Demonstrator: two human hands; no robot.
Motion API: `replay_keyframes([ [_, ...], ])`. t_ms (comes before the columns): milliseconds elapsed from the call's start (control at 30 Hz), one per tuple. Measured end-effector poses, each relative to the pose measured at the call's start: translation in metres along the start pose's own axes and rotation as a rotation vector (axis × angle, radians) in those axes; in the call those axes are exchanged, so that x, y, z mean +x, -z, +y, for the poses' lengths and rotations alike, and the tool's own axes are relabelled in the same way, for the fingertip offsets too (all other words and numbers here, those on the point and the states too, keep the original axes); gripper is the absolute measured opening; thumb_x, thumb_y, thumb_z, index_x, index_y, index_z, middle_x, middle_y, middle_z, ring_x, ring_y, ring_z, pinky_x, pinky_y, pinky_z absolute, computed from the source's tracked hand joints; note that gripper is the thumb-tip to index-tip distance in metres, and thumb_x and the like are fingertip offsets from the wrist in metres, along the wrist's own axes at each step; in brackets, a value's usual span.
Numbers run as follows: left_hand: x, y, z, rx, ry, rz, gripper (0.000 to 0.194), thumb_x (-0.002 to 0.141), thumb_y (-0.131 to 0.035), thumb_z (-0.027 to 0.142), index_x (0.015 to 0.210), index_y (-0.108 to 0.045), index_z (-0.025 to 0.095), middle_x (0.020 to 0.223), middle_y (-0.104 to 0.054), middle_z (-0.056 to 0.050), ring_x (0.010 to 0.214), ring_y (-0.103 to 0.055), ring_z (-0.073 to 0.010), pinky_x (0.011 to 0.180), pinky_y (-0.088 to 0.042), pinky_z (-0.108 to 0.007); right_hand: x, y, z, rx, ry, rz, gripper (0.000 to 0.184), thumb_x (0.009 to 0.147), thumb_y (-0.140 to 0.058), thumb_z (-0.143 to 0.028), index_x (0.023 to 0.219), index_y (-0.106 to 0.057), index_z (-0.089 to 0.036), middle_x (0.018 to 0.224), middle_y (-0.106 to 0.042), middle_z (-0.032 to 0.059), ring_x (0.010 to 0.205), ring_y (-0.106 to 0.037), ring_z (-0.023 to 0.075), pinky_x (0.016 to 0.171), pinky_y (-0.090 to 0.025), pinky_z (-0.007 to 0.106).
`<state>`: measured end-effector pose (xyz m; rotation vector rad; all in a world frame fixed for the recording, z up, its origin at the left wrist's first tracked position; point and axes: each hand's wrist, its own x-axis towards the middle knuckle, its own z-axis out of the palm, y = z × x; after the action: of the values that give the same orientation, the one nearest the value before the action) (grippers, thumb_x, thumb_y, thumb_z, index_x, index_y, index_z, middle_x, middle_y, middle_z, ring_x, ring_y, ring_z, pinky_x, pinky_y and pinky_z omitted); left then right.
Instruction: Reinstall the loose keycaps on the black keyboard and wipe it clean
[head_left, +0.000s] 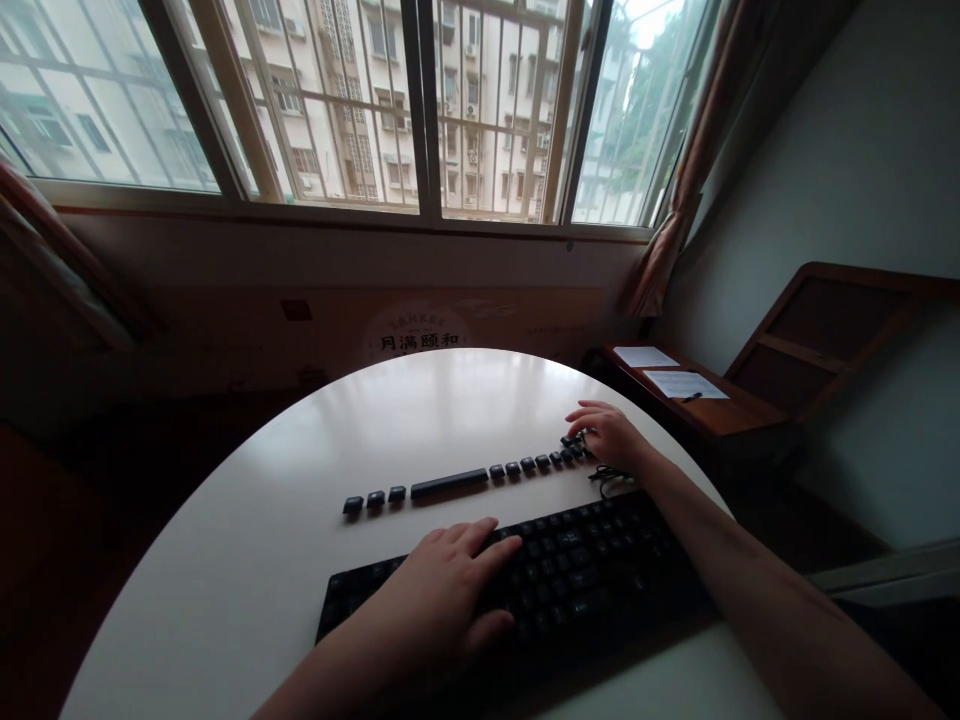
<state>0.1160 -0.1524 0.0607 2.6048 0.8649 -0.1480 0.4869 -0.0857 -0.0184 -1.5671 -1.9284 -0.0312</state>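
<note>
A black keyboard [570,570] lies at a slant on the white round table. My left hand [457,570] rests over its middle, palm down, fingers stretched out and apart. Beyond the keyboard, loose black keycaps stand in a row, among them a long space bar keycap [450,484] and a small keycap [353,505] at the left end. My right hand [607,435] is at the row's right end, fingers spread above several keycaps there. Its fingertips are close to a dark keycap [568,441]; whether they touch it is unclear. The palm hides part of that group.
A coiled black cable [611,480] lies between my right forearm and the keyboard. The white table [225,560] has a rounded edge. To the right stands a wooden chair or desk [757,412] with paper sheets [686,384] and a pen [691,397]. Barred windows are ahead.
</note>
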Motion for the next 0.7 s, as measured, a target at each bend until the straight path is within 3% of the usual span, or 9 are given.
replay_keyframes([
  [500, 0.0000, -0.0015, -0.0008, -0.015, 0.014, -0.012, 0.069, 0.088, -0.063, 0.045, 0.153, -0.041, 0.038, 0.162, -0.037, -0.005, 0.145, -0.039, -0.0351, 0.118, -0.032, -0.055, -0.0013, -0.0009, -0.0090, 0.019, -0.042, -0.089, 0.040, 0.074, -0.052, -0.006, 0.092, -0.080, -0.028, 0.112, -0.077, -0.0009, 0.134, -0.054, 0.0291, 0.115, -0.040, 0.053],
  [700, 0.0013, -0.0038, -0.0021, -0.013, -0.003, 0.015, 0.068, 0.087, -0.064, 0.044, 0.152, -0.043, 0.037, 0.161, -0.039, -0.006, 0.143, -0.040, -0.0362, 0.117, -0.033, -0.055, -0.0014, -0.0031, -0.0089, 0.036, -0.063, -0.124, 0.036, 0.075, -0.050, -0.007, 0.083, -0.079, -0.027, 0.113, -0.077, 0.0003, 0.136, -0.052, 0.0295, 0.115, -0.040, 0.052],
])
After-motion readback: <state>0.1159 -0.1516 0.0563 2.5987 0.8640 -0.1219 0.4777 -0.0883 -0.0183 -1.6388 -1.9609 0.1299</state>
